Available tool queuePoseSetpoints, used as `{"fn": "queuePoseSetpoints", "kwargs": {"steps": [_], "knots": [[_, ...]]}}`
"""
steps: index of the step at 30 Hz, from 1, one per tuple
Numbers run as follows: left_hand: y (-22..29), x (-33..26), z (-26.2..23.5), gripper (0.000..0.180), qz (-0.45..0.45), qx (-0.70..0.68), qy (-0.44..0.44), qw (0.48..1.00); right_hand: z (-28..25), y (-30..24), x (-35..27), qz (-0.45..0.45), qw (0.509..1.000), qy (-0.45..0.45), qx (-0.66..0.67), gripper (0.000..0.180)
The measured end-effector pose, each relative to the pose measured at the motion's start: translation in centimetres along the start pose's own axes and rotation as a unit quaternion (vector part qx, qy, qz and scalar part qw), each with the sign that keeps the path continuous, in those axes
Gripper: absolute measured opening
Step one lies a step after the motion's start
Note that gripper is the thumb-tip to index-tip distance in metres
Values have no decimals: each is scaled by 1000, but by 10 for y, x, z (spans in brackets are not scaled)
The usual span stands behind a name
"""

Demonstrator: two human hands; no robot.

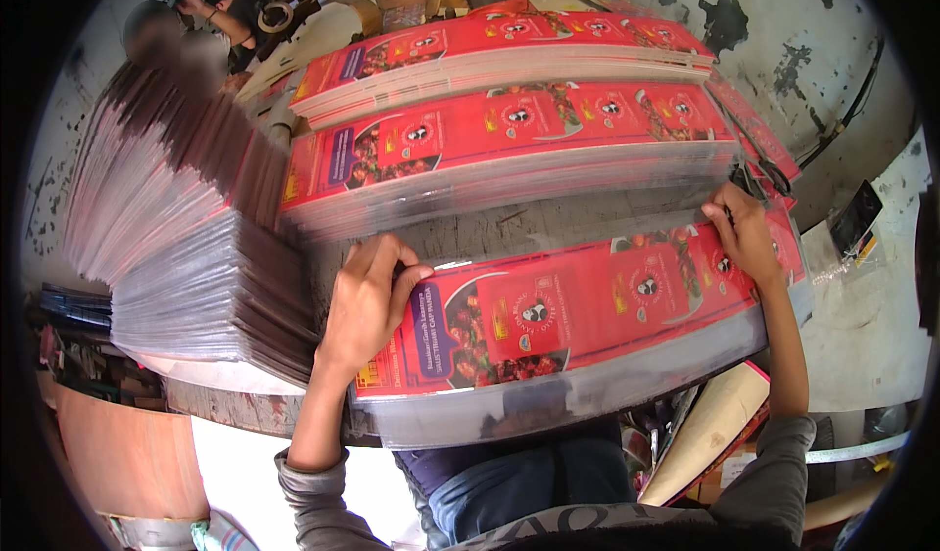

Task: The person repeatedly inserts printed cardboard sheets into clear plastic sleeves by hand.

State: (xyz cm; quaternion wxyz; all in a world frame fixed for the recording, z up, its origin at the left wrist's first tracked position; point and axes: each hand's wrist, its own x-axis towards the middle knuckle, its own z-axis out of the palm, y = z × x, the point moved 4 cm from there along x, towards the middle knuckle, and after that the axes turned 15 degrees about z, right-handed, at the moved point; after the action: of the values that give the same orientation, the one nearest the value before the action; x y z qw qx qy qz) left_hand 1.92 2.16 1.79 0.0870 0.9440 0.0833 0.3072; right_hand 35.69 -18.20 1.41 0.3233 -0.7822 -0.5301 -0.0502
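A long red printed plastic sheet point(587, 301) with food pictures and clear margins lies across the near side of the table. Its clear front margin hangs over the table's edge toward my lap. My left hand point(367, 297) is closed in a pinch at the sheet's far left corner, thumb against the fingers. At the far edge on the right, my right hand point(746, 233) pinches too, fingers curled and wrist bent. The sheet lies nearly flat between them. My fingers hide the exact spots they grip.
Behind the sheet stand two thick stacks of similar red prints, a middle one point(519, 130) and a farther one point(509, 47). A tall fanned pile of sheets point(186, 287) fills the left. Scissors point(774, 174) lie near the right end. A phone point(857, 213) rests farther right. Another person's arm point(227, 22) shows far left.
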Motion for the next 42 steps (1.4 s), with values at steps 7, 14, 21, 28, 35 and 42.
{"fn": "queuePoseSetpoints", "kwargs": {"steps": [7,14,21,28,35,42], "knots": [[-3,1,-3,16,-34,-15,25,999,0,0,2,-7,998,51,-37,21],[3,3,-25,30,18,81,136,987,-13,-15,18,-45,980,186,-60,20],[8,-2,-13,55,79,149,84,982,14,-26,114,-59,971,225,-63,19],[-15,-1,7,56,-5,122,-29,992,80,-64,155,-38,971,162,-175,36],[-25,8,12,64,-47,164,-76,982,95,-137,101,-201,976,-40,-71,48],[-24,5,8,61,-58,165,-23,984,122,-129,98,-262,948,73,-167,56]]}}
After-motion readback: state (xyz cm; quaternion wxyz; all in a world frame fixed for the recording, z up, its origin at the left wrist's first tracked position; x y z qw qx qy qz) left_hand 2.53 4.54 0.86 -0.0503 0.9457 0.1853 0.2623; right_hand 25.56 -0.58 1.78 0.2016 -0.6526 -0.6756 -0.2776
